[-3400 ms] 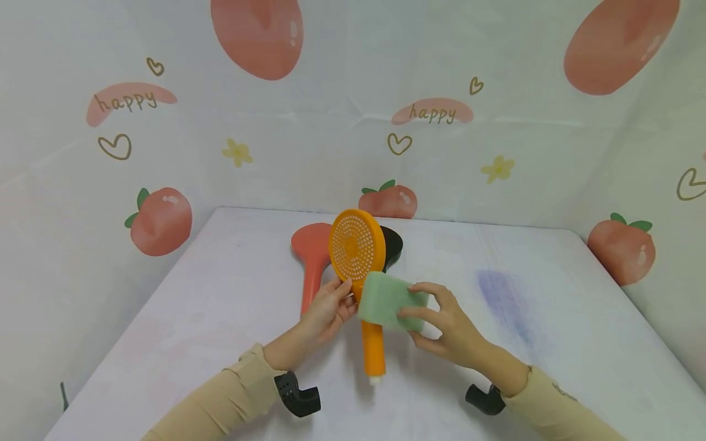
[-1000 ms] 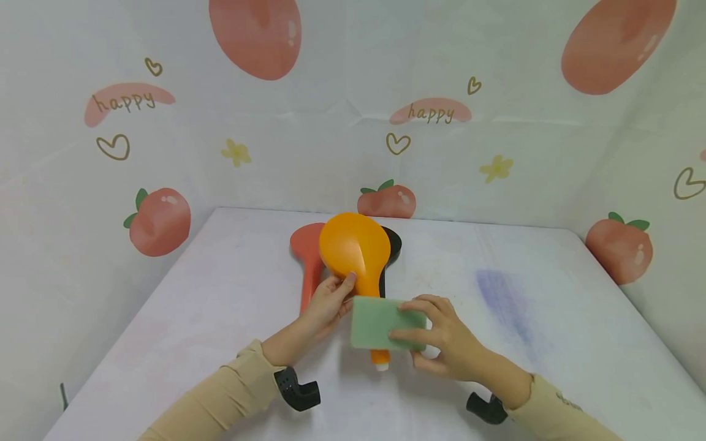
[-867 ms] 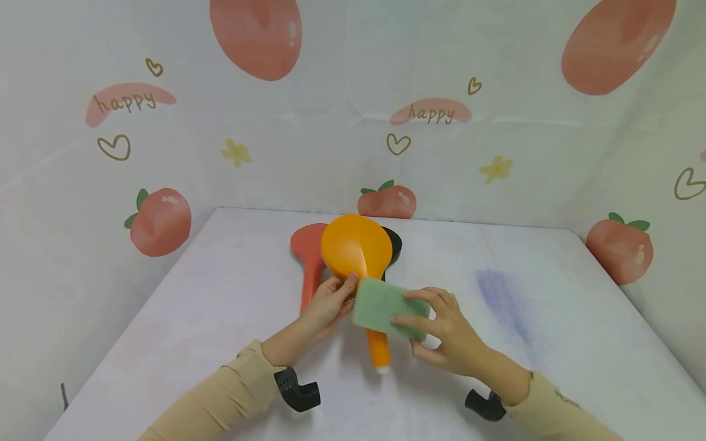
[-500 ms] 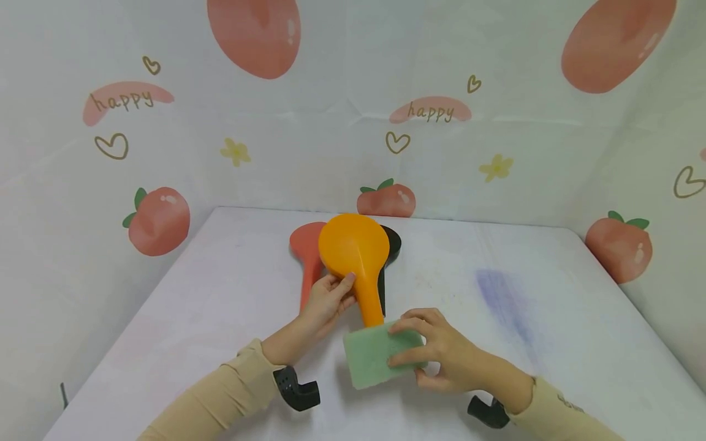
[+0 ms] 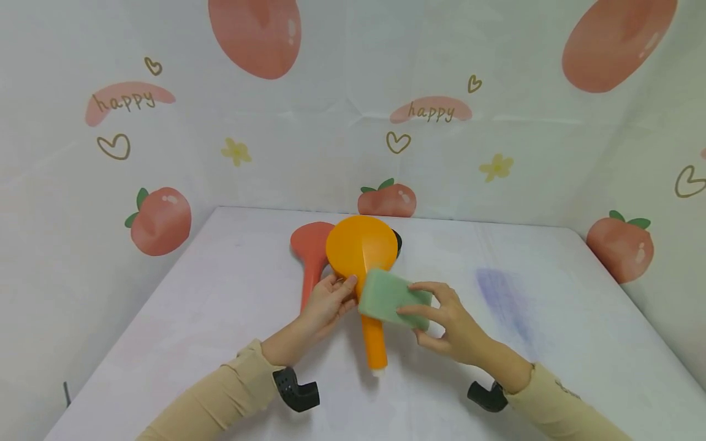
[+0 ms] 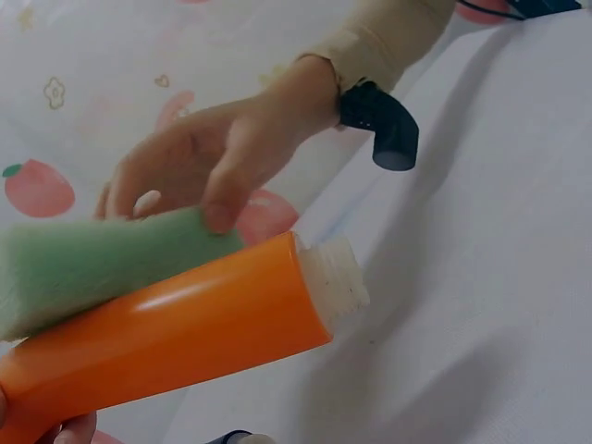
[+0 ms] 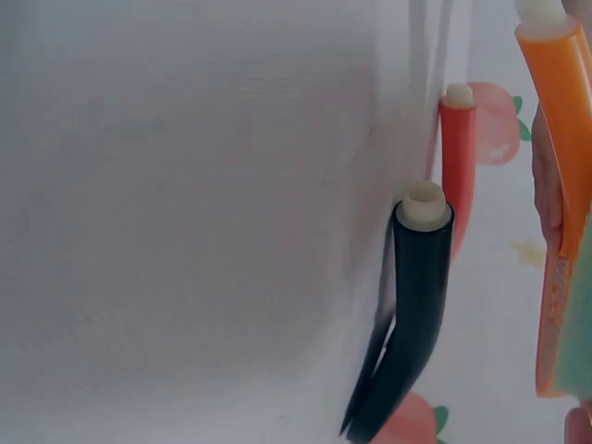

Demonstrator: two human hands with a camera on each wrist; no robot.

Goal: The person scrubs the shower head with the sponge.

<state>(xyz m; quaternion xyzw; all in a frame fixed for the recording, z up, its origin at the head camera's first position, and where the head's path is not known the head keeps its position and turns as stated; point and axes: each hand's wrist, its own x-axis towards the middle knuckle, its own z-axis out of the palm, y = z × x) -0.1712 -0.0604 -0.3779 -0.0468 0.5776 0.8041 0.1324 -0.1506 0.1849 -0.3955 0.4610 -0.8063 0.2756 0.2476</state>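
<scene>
An orange shower head (image 5: pixel 361 242) is held up over the table, its smooth back toward me and its white threaded end low. My left hand (image 5: pixel 325 307) grips it at the neck, thumb in front. With spread fingers and thumb, my right hand (image 5: pixel 458 327) holds a light green sponge (image 5: pixel 388 297) against the upper handle. In the left wrist view the sponge (image 6: pixel 92 268) lies along the orange handle (image 6: pixel 185 324). Part of the handle is hidden behind the sponge in the head view.
Behind the orange one, a red shower head (image 5: pixel 310 245) and a black shower head (image 7: pixel 421 305) lie on the white table (image 5: pixel 220 294); the black one is mostly hidden in the head view. A fruit-patterned cloth backdrop (image 5: pixel 331 141) stands behind and at the sides.
The orange shower head has turned from its perforated face to its smooth back. The sponge went down to the handle's end half a second ago and is now back up near the neck.
</scene>
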